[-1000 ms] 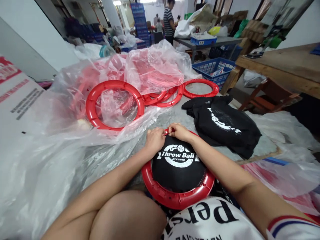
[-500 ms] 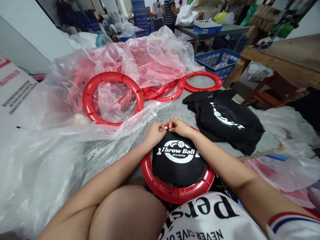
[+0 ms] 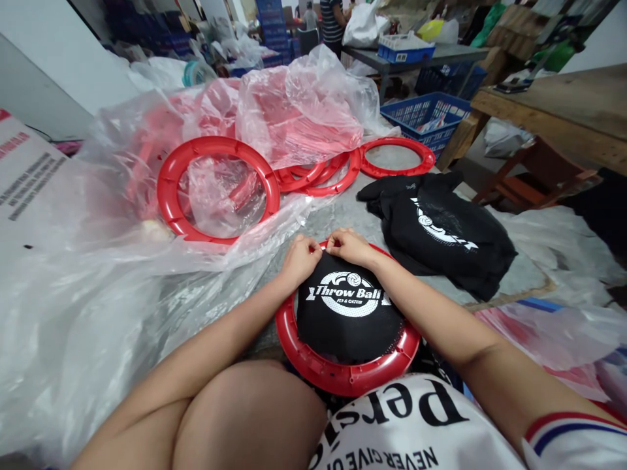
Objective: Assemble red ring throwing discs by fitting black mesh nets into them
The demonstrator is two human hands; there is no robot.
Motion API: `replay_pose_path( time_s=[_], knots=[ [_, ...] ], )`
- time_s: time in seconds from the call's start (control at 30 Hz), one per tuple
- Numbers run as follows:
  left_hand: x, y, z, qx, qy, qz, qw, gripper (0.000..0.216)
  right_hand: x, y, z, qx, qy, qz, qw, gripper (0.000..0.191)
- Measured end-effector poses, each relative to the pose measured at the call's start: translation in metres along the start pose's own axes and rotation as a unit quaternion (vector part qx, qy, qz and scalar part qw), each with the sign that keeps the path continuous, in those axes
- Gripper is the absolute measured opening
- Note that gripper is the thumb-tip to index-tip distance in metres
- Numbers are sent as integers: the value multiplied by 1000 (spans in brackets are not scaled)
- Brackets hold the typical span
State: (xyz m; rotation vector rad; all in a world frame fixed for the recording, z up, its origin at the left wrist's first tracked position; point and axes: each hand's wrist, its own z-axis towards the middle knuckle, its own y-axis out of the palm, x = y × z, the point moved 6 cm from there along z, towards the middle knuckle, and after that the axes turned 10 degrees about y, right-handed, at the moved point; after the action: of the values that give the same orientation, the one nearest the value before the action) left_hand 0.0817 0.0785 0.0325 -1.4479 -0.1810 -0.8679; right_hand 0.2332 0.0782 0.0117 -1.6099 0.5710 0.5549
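Observation:
A red plastic ring lies in front of me with a black mesh cloth printed "Throw Ball" spread over it. My left hand and my right hand sit close together at the ring's far edge. Both are closed, each pinching the top edge of the black cloth against the rim. My forearms run along either side of the ring.
A pile of black printed cloths lies to the right. Several loose red rings and clear plastic bags fill the far side. A cardboard box is at left, a blue basket and wooden bench at right. A person stands far back.
Both hands have stayed at the ring's far edge, and have drawn slightly apart along the rim. The view has tilted down a little.

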Motion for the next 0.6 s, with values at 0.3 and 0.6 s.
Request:
replay_pose_path(
  time_s=[0.3, 0.6],
  knots=[
    [-4, 1, 2, 14, 0, -4, 1000, 12, -1, 1, -1, 6, 4, -7, 1000, 8],
    [-4, 2, 6, 9, -19, 33, 999, 12, -11, -4, -7, 6, 24, -30, 999, 10]
  ],
)
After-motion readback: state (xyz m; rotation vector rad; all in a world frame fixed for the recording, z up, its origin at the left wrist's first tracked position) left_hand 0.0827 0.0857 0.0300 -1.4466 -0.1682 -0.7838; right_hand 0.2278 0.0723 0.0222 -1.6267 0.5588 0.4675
